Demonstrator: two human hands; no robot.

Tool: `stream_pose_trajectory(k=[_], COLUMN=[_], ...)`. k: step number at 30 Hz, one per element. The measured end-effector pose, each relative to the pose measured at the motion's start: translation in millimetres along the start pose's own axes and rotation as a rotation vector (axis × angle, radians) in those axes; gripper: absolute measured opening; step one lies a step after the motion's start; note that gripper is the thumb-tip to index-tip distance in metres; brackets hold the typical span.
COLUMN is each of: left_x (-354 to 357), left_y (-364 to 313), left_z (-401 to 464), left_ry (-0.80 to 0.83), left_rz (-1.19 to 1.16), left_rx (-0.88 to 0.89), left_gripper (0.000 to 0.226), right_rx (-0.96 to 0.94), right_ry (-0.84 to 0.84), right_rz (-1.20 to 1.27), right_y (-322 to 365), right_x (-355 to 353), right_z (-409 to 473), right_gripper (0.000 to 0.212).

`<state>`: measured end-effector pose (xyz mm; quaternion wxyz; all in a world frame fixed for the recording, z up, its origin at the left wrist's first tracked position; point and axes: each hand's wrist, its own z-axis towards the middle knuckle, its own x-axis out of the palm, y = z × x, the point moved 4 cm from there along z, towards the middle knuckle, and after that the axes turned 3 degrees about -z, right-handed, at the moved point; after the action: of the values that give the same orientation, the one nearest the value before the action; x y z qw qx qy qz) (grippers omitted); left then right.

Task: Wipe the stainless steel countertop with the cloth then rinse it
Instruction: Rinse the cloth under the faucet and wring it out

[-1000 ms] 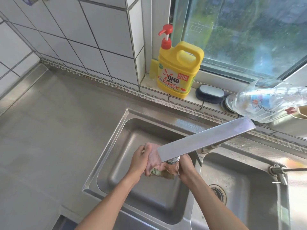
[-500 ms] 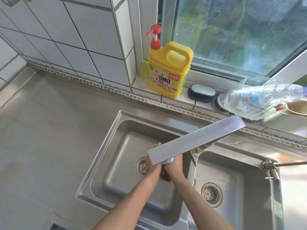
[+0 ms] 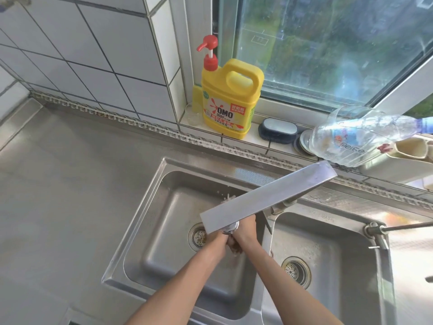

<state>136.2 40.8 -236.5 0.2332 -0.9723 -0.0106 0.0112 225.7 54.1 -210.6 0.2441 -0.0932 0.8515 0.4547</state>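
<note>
Under faucet [image 3: 264, 195], left basin [image 3: 168, 231] | left hand [image 3: 216, 240], right hand [image 3: 244, 233] squeezing cloth [image 3: 235, 247] together | right basin [image 3: 328, 242] holds nothing

faucet spout [image 3: 267, 198] overhanging left basin [image 3: 164, 231], countertop [image 3: 70, 184] open

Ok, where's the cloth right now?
In the head view, the cloth is bunched between both hands over the left sink basin, just under the tap spout.

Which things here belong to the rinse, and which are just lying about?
In use: cloth, left hand, right hand, faucet, left basin.
Lying about: yellow detergent jug, clear plastic bottle, dark soap dish.
</note>
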Motion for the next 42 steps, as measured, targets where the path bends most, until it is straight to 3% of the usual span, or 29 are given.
stream_pose_trajectory(k=[2, 4, 7, 8, 11, 16, 18, 20, 22, 26, 28, 30, 34, 38, 40, 42], left_x=[-8.4, -21.2, -28.1, -24.7, -18.8, -33.2, -25.5, -12.9, -6.6, -24.8, -22.8, -9.1, -8.4, -26.4, -22.7, -15.5], left_y=[-2.9, -10.6, -16.7, -16.0, -7.0, -12.2, -12.3, -3.7, 0.1, -14.5, -19.1, -10.7, -8.8, -19.0, -16.6, -9.0], left_z=[7.4, 13.8, 6.2, -1.1, -9.2, 4.7, -1.8, -8.5, -10.4, 9.3, -0.2, -8.8, -9.0, 4.5, -2.3, -11.6], left_ry=[0.022, -0.017, -0.101, -0.086, 0.02, -0.028, -0.094, -0.023, 0.048, -0.026, -0.02, 0.032, -0.017, -0.033, -0.042, -0.037], left_rz=[-0.017, -0.043, 0.065, 0.087, 0.125, -0.047, -0.02, 0.051, 0.074, 0.039, 0.055, 0.107, 0.053, -0.062, -0.046, 0.003], left_rx=[-0.051, -0.019, 0.072, 0.1, 0.081, 0.015, 0.062, 0.116, 0.064, 0.025, 0.054, 0.082, 0.129, 0.081, 0.11, 0.165], left_gripper=[0.046, 0.044, 0.054, 0.063, 0.079, 0.026, 0.039, 0.066, 0.082, 0.041, 0.047, 0.066, 0.054, 0.048, 0.055, 0.065], right_rx=[-0.034, -0.059, -0.101, -0.097, -0.059, -0.062, -0.07, -0.027, 0.006, -0.08, -0.099, -0.084, -0.046, -0.074, -0.087, -0.025], right_ry=[0.004, 0.046, 0.149, 0.154, 0.067, 0.073, 0.085, 0.038, -0.027, 0.033, 0.041, 0.039, -0.024, 0.062, 0.071, 0.052], right_rz=[0.047, 0.051, -0.001, 0.005, 0.005, 0.014, -0.002, 0.026, 0.053, 0.018, -0.021, -0.082, -0.031, 0.032, -0.001, -0.01], right_y=[1.3, -0.7, 1.9, 1.7, -4.8, -11.1, -8.9, -9.6, -13.5, -9.7, -3.9, -1.8, -0.3, -0.8, 4.2, 4.1], right_x=[9.0, 20.0, 21.4, 18.6, 14.7, 28.5, 21.2, 12.0, 10.7, 26.0, 19.4, 9.1, 3.2, 22.9, 17.4, 8.3], right_z=[-12.5, -23.4, -16.7, -10.4, -2.3, -21.8, -9.6, 1.3, -1.1, -25.9, -19.4, -2.6, 0.5, -24.6, -16.8, -1.7], right_gripper=[0.016, 0.012, 0.014, 0.012, 0.033, 0.028, 0.025, 0.033, 0.036, 0.024, 0.027, 0.033, 0.036, 0.023, 0.02, 0.032])
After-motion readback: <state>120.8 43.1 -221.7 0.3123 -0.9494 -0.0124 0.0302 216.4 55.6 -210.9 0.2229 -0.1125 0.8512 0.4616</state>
